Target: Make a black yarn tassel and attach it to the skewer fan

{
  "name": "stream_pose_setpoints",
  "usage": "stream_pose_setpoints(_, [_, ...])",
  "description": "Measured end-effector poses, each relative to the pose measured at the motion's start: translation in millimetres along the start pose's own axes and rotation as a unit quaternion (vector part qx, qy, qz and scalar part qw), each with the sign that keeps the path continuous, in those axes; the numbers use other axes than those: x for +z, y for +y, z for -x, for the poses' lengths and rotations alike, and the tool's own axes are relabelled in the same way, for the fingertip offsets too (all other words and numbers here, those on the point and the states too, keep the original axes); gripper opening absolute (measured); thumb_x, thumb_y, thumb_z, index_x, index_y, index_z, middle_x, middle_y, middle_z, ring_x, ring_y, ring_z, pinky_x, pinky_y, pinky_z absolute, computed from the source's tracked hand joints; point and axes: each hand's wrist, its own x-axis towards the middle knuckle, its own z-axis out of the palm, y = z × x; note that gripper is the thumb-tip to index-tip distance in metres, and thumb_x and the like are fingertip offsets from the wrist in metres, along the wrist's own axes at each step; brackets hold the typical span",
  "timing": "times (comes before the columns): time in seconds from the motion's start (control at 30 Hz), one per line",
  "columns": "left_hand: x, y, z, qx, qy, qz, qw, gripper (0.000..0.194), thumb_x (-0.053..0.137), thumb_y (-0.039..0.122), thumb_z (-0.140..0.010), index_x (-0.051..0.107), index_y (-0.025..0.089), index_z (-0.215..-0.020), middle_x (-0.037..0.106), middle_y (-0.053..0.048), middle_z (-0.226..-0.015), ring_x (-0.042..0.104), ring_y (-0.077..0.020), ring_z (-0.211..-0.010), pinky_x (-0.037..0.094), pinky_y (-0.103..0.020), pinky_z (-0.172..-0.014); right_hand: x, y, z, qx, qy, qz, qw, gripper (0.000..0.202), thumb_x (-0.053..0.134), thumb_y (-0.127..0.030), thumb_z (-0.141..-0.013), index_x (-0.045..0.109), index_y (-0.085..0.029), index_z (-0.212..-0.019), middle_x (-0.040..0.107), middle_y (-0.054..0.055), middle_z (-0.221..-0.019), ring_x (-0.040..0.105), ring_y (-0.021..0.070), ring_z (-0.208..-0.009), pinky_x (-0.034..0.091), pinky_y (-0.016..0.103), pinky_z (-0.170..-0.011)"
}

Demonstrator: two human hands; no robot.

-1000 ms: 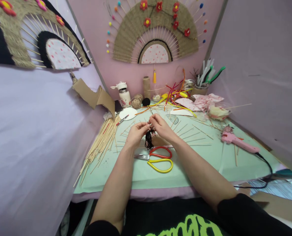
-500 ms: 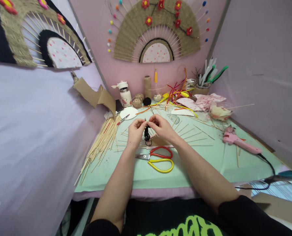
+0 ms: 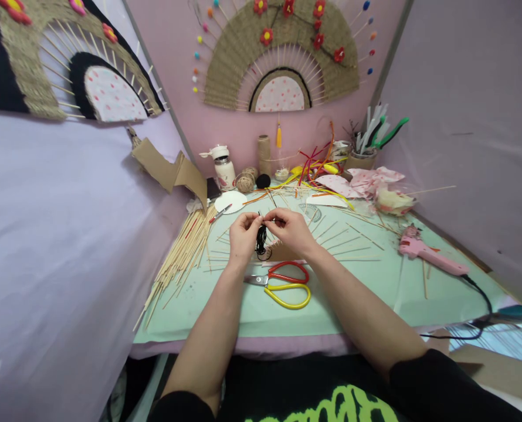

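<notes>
A small looped bundle of black cord (image 3: 261,239) hangs beneath my fingertips over the middle of the table. My left hand (image 3: 244,233) is closed, its thumb and finger pinching the top of the bundle. Close beside it, my right hand (image 3: 291,230) pinches the same black cord, the fingertips of both hands almost touching. Behind and below them, thin sticks (image 3: 351,249) fan out around a brown half-round piece (image 3: 285,253), which the hands and cord partly hide. Scissors (image 3: 290,284) with one red and one yellow handle lie just in front.
Many loose bamboo sticks (image 3: 173,266) lie at the left. A pink glue gun (image 3: 432,253) with a black cable rests at the right. Along the back stand a white bottle (image 3: 224,170), a twine ball (image 3: 244,181) and a twine spool (image 3: 264,153). A finished fan (image 3: 226,70) hangs above.
My right hand has shifted slightly, its fingers now turned a little differently on the cord. The black bundle has swung slightly left; my left hand stays nearly in place.
</notes>
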Motion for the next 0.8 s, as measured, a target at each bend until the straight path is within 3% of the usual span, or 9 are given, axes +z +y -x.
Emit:
stream_pose_setpoints(0.23, [-2.2,-0.7,-1.0,-0.015,-0.005,0.002,1.000,0.017,0.066,0.028,-0.074,0.062,0.017,-0.085,0.066,0.000,-0.072,0.061,-0.0120,-0.068,0.047,-0.025,-0.068,-0.3,4.0,-0.4,-0.049,0.008,0.068,0.996,0.014,0.061,-0.022,-0.084,0.073,-0.017,-0.078,0.067,0.004,-0.072,0.055,0.0135,-0.063,0.041,0.026,-0.062])
stream_pose_setpoints(0.5, [-5.6,2.7,-2.8,-0.042,-0.076,0.020,0.996,0.038,0.072,0.018,-0.063,0.055,0.018,-0.096,0.067,0.001,-0.074,0.063,-0.0129,-0.071,0.047,-0.026,-0.071,-5.5,4.9,-1.7,-0.010,-0.006,0.085,0.996,0.014,0.057,-0.019,-0.083,0.070,-0.018,-0.078,0.068,0.003,-0.074,0.058,0.0145,-0.067,0.042,0.027,-0.066])
stream_pose_setpoints(0.8, [-4.5,-2.1,-0.9,0.034,-0.038,-0.105,0.993,0.024,0.065,0.016,-0.069,0.052,0.019,-0.089,0.066,0.000,-0.079,0.061,-0.0125,-0.072,0.045,-0.025,-0.069,-4.8,7.2,-3.2,0.038,-0.053,0.015,0.998,0.011,0.055,-0.025,-0.079,0.059,-0.019,-0.071,0.059,0.000,-0.069,0.051,0.0140,-0.066,0.038,0.027,-0.064])
